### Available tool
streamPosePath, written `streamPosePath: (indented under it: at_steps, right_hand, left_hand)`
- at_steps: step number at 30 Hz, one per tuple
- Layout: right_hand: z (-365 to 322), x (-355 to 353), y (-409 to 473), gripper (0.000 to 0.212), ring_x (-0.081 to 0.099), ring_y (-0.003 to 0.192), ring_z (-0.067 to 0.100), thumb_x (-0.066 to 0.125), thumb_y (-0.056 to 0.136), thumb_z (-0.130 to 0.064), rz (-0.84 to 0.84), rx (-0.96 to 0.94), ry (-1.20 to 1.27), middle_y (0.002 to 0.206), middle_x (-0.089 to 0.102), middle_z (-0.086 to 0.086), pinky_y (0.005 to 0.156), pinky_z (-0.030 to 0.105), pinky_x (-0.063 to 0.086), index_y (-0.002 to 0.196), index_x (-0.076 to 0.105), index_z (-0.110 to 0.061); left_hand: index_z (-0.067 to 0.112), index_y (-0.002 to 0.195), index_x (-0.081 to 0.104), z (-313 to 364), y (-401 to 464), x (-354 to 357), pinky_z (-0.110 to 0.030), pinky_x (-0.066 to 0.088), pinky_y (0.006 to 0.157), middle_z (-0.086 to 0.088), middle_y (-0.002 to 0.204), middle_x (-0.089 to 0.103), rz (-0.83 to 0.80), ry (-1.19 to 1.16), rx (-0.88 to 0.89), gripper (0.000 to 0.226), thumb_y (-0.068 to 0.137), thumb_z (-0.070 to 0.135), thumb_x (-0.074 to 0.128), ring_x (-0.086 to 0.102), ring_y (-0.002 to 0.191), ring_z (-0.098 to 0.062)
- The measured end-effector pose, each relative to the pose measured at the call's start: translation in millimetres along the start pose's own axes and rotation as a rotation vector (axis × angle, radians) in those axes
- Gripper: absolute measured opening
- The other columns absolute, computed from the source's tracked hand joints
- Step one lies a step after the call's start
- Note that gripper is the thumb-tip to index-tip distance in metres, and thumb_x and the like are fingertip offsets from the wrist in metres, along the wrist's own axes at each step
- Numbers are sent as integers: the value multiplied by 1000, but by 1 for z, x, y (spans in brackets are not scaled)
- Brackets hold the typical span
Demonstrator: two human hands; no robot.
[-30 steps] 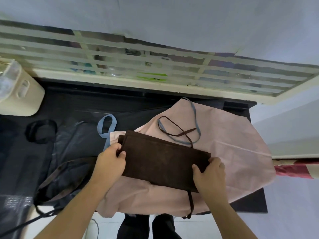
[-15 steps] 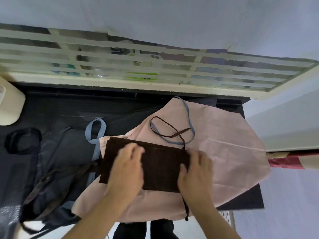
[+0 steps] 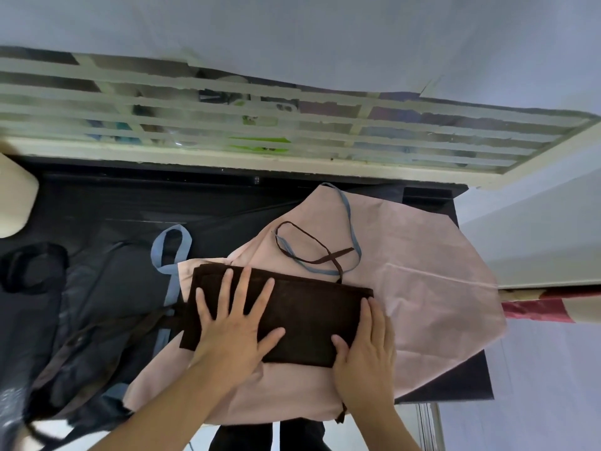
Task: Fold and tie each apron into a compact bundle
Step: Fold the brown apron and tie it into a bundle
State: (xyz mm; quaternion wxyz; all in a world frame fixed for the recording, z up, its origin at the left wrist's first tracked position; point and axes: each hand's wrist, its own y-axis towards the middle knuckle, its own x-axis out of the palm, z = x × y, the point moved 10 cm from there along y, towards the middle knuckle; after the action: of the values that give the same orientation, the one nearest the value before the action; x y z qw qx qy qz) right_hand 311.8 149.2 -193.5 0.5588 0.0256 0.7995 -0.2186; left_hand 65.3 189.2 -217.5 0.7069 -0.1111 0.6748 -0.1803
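Brown cloth was flat under both your hands: the folded brown apron [image 3: 312, 320] lay as a dark rectangle on top of the spread pink apron [image 3: 422, 304], on the black bench [image 3: 130, 203]. Your left hand [image 3: 232, 333] pressed down w/ fingers spread straight, holding nothing. Your right hand [image 3: 366, 356] lay flat along the right edge, fingers straight, thumb on the cloth, also gripping nothing.

Vs 1 s ago: you were then pinching the two short ends, thumbs on top. Half a sec later both palms had come onto the panel, and now the left had slid toward the left end while the right sat at the right edge. Looked like smoothing the last fold, approx mid-task for this apron.

Brown strap [image 3: 312, 252] was loose on the pink cloth beyond the fold, crossing a blue strap [image 3: 349, 219]; tying not yet done. A dark apron heap [image 3: 97, 336] waited to the left.
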Motion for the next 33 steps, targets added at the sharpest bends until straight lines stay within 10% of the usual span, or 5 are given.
streamPosePath:
  at_steps: [6, 13, 17, 25, 33]
  right_hand:
    - [21, -10, 6, 59, 61, 111, 25, 80, 84, -34, -98, 332, 205, 121, 57, 1, 96, 44, 57, 128, 43, -22]
    - [9, -16, 15, 38, 65, 93, 16, 66, 96, -28, -288, 358, 391, 102, 66, -10, 83, 36, 59, 133, 59, -22]
    - [-15, -31, 8, 47, 57, 101, 13, 66, 98, -29, -276, 276, 338, 112, 60, -11, 98, 38, 55, 142, 49, -24]
    - [-93, -48, -16, 23, 66, 85, 6, 64, 98, -25, -265, 150, 512, 98, 64, -13, 66, 19, 56, 107, 46, -37]
    - [-183, -24, -26, 29, 63, 86, 3, 64, 93, -19, -342, 17, 500, 96, 63, -14, 70, 21, 56, 106, 45, -36]
  left_hand:
    - [32, 156, 42, 36, -16, -15, -53, 45, 109, -8, 157, 33, 50, -128, 101, 92, 77, 57, 82, 48, 136, -33]
    - [49, 160, -9, 42, -18, -15, -43, 31, 118, 2, 158, 6, -93, -239, 45, 107, 84, 79, 59, 26, 141, -25]
    - [50, 158, -16, 42, -12, -21, -46, 33, 115, -1, 158, 9, -84, -218, 24, 116, 79, 80, 64, 29, 138, -27]
    - [53, 159, -5, 35, -6, -19, -44, 35, 115, 9, 147, 14, -353, -465, 104, 133, 62, 66, 85, 27, 133, -21]
    - [26, 111, 77, -56, -7, -11, -45, 54, 103, 3, 93, 80, -460, -1439, -423, 23, 106, 31, 55, 74, 97, -21]
